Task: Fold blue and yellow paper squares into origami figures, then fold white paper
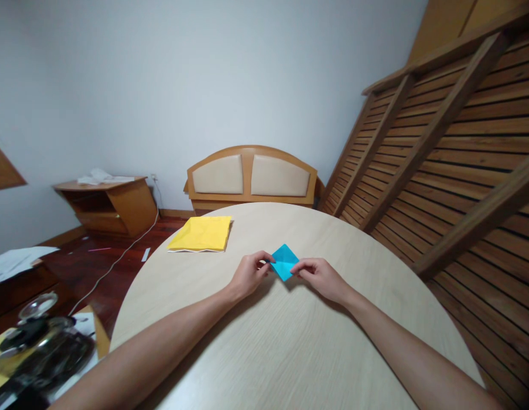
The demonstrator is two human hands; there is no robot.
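A small blue square of paper point(284, 256) is turned so one corner points at me, with a faint crease across its middle. My left hand point(252, 273) pinches its left corner between thumb and fingers. At the right corner, my right hand point(322, 277) grips the paper the same way. Both hands are just above the round table, and a shadow falls under the sheet. Back and to the left lies a yellow sheet stack point(202, 233) with a white layer beneath its front edge.
The round pale table point(264, 353) fills the front. A wooden headboard point(247, 197) stands behind it, and a slatted wooden frame point(439, 142) leans at the right. At lower left sit a glass pot point(54, 353) and papers point(16, 263). A low cabinet point(130, 208) stands further back.
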